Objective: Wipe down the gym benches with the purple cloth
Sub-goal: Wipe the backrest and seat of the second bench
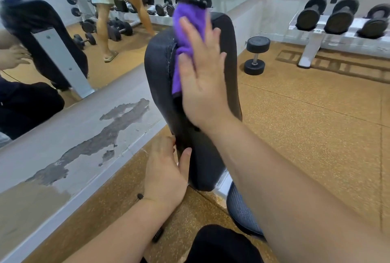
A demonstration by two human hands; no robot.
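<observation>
The right hand (202, 77) is laid flat with fingers spread, palm pressed onto the purple cloth (187, 30); nothing is clasped, the cloth is only pinned under the open palm. The cloth is bunched on the upper part of the black bench backrest (225, 51), which is raised steeply, and it hangs partly over the pad's left seam. Part of the cloth is hidden under the hand.

The left hand (166, 176) is set against the lower left edge of the same backrest, thumb on the pad face, fingers wrapped behind the edge; its grip is partly closed on the pad. A dark band (140, 196) is seen at the left wrist.

Below the backrest a bit of white frame (223, 184) and a grey textured seat pad (240, 212) are visible. A dark-clothed knee (221, 243) is at the bottom edge.

The floor (306, 127) is speckled tan rubber. A single dumbbell (256, 55) is standing on the floor to the right of the backrest. Further right a white rack (312, 49) is loaded with dumbbells. To the left a wall mirror (63, 37) is mounted above a grey ledge with peeling paint (88, 138); another person's legs and more dumbbells are reflected in it. Reflections are blurred.
</observation>
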